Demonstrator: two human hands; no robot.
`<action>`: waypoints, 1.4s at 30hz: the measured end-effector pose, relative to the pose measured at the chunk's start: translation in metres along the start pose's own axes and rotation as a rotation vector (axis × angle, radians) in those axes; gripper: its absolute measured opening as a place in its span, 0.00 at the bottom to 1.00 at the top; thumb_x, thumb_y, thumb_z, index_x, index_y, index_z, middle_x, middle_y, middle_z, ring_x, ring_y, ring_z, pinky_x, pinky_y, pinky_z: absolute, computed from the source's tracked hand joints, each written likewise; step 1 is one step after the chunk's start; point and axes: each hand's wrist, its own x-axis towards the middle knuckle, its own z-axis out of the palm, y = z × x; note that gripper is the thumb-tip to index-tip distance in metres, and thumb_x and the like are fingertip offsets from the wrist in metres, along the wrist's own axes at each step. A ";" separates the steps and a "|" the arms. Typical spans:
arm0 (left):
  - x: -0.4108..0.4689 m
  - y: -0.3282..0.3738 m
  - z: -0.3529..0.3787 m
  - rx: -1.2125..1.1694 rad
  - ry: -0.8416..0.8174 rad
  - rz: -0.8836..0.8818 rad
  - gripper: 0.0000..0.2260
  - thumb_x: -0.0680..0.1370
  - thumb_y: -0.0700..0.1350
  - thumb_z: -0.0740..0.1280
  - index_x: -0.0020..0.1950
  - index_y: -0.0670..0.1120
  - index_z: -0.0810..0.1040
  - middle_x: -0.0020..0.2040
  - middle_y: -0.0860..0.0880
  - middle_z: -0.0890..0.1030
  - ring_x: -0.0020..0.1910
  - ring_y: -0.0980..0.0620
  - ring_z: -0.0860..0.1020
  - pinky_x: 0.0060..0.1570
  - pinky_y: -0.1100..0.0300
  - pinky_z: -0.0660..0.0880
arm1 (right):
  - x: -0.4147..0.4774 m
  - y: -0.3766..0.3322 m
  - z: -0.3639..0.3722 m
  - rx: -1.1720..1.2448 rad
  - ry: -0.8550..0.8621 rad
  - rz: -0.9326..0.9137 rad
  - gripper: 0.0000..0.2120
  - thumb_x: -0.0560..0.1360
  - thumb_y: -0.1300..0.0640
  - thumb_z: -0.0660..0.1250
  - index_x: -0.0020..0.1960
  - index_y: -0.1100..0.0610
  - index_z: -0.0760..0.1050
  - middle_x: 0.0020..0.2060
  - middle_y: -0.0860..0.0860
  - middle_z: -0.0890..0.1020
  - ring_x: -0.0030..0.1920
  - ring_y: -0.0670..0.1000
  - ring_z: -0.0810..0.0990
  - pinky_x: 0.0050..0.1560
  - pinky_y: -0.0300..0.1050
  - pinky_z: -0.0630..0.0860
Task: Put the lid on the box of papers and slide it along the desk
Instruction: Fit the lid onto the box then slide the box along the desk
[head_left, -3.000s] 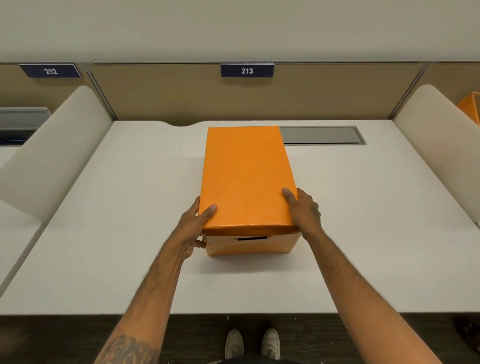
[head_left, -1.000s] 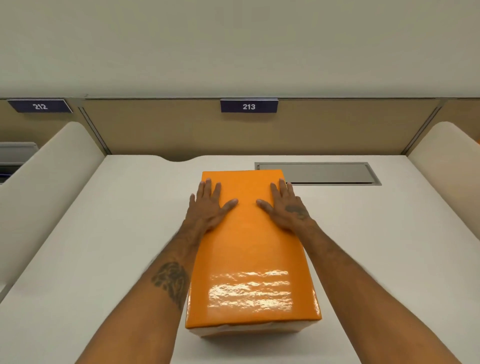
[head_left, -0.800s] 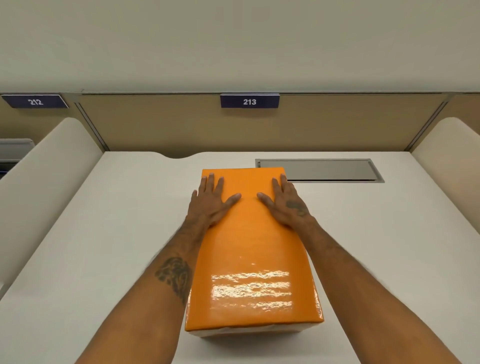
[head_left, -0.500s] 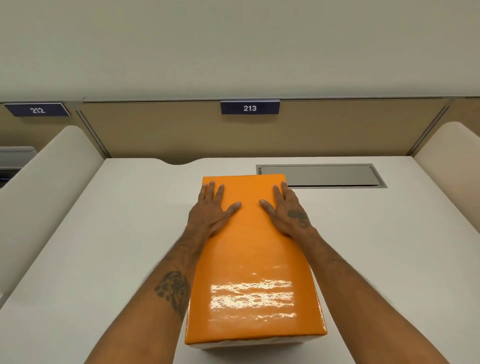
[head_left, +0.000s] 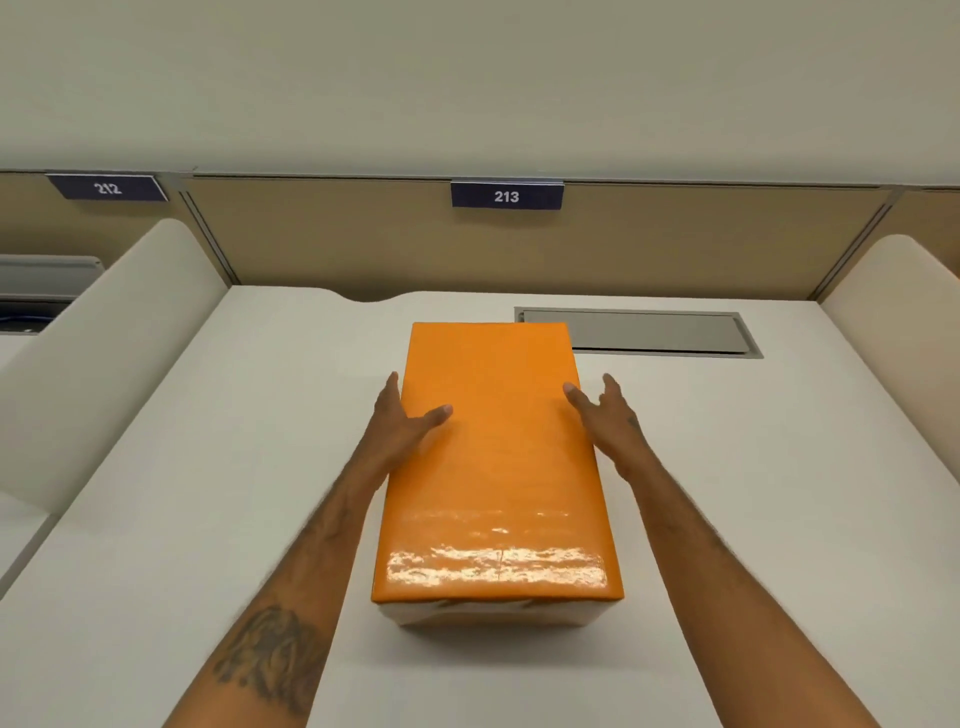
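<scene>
Lid: orange, glossy, seated on the box; only a pale strip of box shows under its near edge.
Location: middle of the white tabletop, far end beside a grey hatch.
Left hand: grip released, thumb on lid top, fingers along the left edge.
Right hand: grip released, fingers spread by the right edge; contact unclear.
Sign: reads 213.

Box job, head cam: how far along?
Done: the orange lid sits fully over the box, whose pale base shows only at the near end. In hand: the left hand is at the lid's left edge with its thumb on top; the right hand is open beside the right edge, contact unclear. Left: the slide along the desk can't be judged finished from this frame.
</scene>
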 end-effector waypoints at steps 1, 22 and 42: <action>-0.010 -0.005 0.000 -0.079 -0.050 -0.026 0.47 0.71 0.63 0.71 0.81 0.54 0.46 0.80 0.48 0.57 0.76 0.40 0.63 0.68 0.43 0.66 | -0.006 0.005 -0.003 0.028 -0.044 0.033 0.42 0.75 0.34 0.62 0.80 0.52 0.52 0.78 0.56 0.60 0.75 0.61 0.64 0.71 0.61 0.66; -0.086 -0.027 0.002 -0.207 -0.091 -0.029 0.43 0.71 0.61 0.73 0.79 0.58 0.53 0.73 0.48 0.70 0.65 0.42 0.75 0.64 0.38 0.73 | -0.076 0.032 0.004 0.355 -0.267 0.063 0.30 0.80 0.44 0.63 0.78 0.49 0.58 0.69 0.54 0.74 0.62 0.60 0.79 0.62 0.66 0.75; -0.029 -0.036 -0.185 -0.203 0.056 0.022 0.44 0.72 0.59 0.73 0.80 0.57 0.49 0.75 0.47 0.68 0.59 0.47 0.74 0.55 0.50 0.73 | -0.053 -0.120 0.135 0.365 -0.344 -0.088 0.25 0.80 0.46 0.62 0.75 0.50 0.62 0.66 0.53 0.76 0.60 0.58 0.79 0.61 0.65 0.76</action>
